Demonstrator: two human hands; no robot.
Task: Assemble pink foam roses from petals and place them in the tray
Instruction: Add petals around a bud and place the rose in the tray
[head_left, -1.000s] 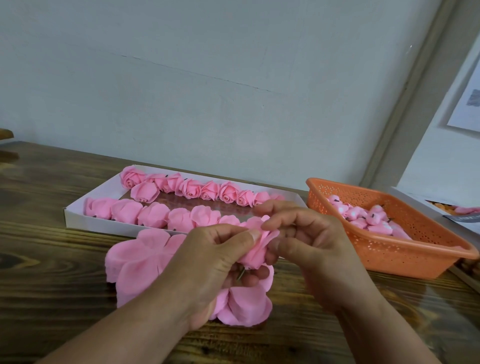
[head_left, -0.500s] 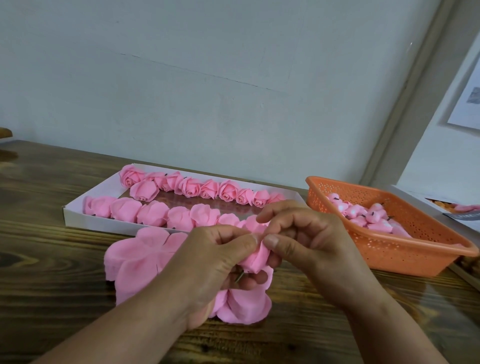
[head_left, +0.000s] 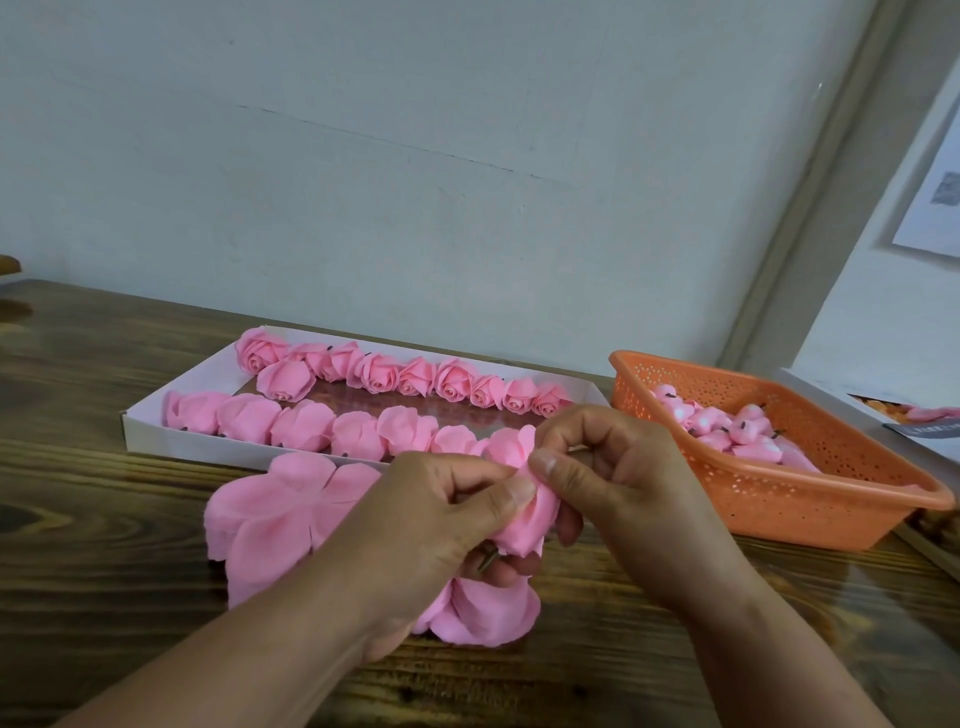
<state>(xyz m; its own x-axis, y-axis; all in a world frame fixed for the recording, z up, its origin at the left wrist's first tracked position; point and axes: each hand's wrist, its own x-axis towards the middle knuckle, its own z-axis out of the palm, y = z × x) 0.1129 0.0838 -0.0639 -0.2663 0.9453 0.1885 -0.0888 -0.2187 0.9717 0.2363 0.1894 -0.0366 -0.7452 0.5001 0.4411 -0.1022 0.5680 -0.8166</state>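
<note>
A half-wrapped pink foam rose (head_left: 524, 512) is held between both hands just above the table. My left hand (head_left: 431, 525) grips it from the left with thumb and fingers, and a short dark stem pokes out below. My right hand (head_left: 613, 483) pinches a petal against the bud from the right. Flat pink petal sheets (head_left: 270, 519) lie on the table under my left hand. Behind them stands the white tray (head_left: 156, 426), holding two rows of finished pink roses (head_left: 374, 374).
An orange perforated basket (head_left: 810, 499) with several small pink buds stands at the right. A white box edge (head_left: 831, 395) lies behind it. The wooden table (head_left: 104, 597) runs up to a pale wall close behind the tray.
My right hand has slid its fingers down along the bud, pressing the petal closer. My left hand keeps its grip in nearly the same place.
</note>
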